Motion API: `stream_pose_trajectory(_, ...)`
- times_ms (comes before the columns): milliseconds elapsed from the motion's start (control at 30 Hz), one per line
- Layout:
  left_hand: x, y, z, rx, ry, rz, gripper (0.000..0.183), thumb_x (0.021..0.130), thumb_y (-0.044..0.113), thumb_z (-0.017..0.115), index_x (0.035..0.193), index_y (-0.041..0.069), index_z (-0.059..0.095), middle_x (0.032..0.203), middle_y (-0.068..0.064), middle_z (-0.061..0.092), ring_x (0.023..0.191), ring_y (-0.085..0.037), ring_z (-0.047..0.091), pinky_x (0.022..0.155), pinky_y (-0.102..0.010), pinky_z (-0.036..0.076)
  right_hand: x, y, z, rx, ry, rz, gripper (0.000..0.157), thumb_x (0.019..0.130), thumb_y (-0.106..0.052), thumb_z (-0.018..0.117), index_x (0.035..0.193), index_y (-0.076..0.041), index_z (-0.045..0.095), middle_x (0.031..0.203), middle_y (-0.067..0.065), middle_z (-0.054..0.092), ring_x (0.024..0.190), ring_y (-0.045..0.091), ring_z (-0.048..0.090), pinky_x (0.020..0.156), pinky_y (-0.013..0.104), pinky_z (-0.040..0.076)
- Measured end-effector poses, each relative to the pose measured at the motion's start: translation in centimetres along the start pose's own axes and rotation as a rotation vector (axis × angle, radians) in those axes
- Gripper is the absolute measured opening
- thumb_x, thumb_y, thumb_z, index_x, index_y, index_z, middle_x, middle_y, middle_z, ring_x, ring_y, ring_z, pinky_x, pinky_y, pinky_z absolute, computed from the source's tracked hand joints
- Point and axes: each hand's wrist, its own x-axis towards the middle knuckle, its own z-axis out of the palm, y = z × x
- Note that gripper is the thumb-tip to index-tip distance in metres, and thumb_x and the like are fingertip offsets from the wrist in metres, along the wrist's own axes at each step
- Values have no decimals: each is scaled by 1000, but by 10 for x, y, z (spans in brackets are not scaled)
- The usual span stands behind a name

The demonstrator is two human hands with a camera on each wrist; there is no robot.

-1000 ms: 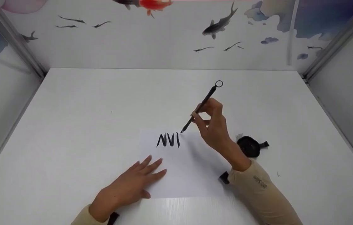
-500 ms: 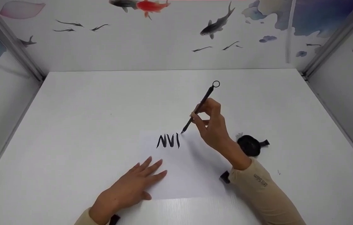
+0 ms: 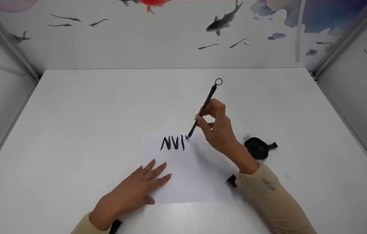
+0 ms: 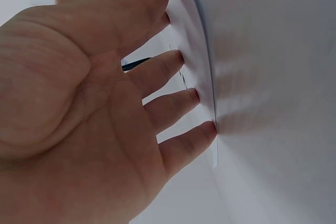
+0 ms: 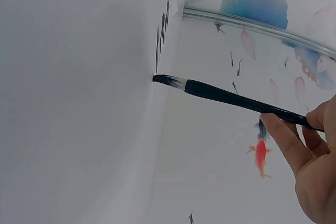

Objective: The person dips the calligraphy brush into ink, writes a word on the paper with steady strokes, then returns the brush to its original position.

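Note:
My right hand point(image 3: 219, 130) pinches a dark writing brush point(image 3: 207, 100) with a ring at its top end. In the right wrist view the inked bristles point(image 5: 169, 81) touch the paper, just right of the last stroke. Black strokes point(image 3: 173, 143) reading like "NVI" stand near the top of the white paper point(image 3: 196, 182). My left hand point(image 3: 134, 188) rests with spread, straight fingers on the paper's left side. The left wrist view shows those fingertips point(image 4: 207, 127) pressing along the sheet's edge, which lifts slightly.
A small black ink dish point(image 3: 256, 148) with a short handle stands right of the paper, beside the right forearm. A black block point(image 3: 231, 181) lies near the right sleeve. The white table point(image 3: 89, 104) is enclosed by walls with printed fish point(image 3: 224, 22).
The brush tip has come down onto the paper and left a small new mark right of the last stroke. The brush stands a little more upright. My left hand stays put.

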Motion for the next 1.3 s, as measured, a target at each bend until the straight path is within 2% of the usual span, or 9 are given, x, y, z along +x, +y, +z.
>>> stream_pose_trajectory(267, -1, -1, -2, -4, 6, 18, 76, 79, 17, 77, 147, 20, 41, 157, -6, 23, 143, -33, 13, 111, -53, 21, 0, -3, -1, 17, -5, 31, 49, 93, 2, 57, 129, -5, 24, 96, 11, 57, 83, 25, 66, 63, 24, 56)
stream_pose_trajectory(467, -2, 0, -1, -3, -6, -5, 76, 80, 18, 76, 147, 21, 40, 158, -4, 20, 144, -32, 11, 112, -52, 19, 1, -6, 0, 10, -42, 40, 49, 94, 1, 56, 130, -7, 24, 98, 11, 55, 82, 25, 65, 63, 24, 56)
stream_pose_trajectory(700, -4, -1, 0, -10, 17, 15, 76, 79, 17, 77, 147, 20, 42, 157, -5, 23, 143, -34, 13, 111, -54, 21, 1, -10, -1, 13, -83, 49, 50, 94, 1, 56, 132, -7, 24, 100, 13, 54, 84, 21, 65, 62, 24, 56)
stream_pose_trajectory(900, -3, -1, 0, -7, 5, -11, 77, 79, 17, 77, 147, 22, 41, 157, -3, 21, 144, -32, 11, 112, -53, 19, 3, -14, -2, 7, -121, 52, 51, 93, 4, 56, 131, -7, 24, 100, 12, 55, 85, 21, 64, 64, 25, 56)
stream_pose_trajectory(1200, -3, -1, 0, 6, 4, 5, 77, 79, 17, 77, 147, 21, 41, 157, -5, 22, 143, -33, 13, 111, -53, 21, 2, -22, -5, -10, -170, 53, 50, 93, 3, 56, 130, -2, 23, 99, 13, 56, 88, 19, 63, 63, 23, 56)
stream_pose_trajectory(1300, -3, -1, 0, 6, 9, 5, 77, 79, 17, 77, 147, 21, 41, 157, -4, 22, 144, -33, 13, 111, -53, 21, 4, -23, -4, -11, -184, 41, 49, 94, 1, 56, 130, -4, 23, 98, 13, 57, 87, 18, 63, 62, 22, 55)
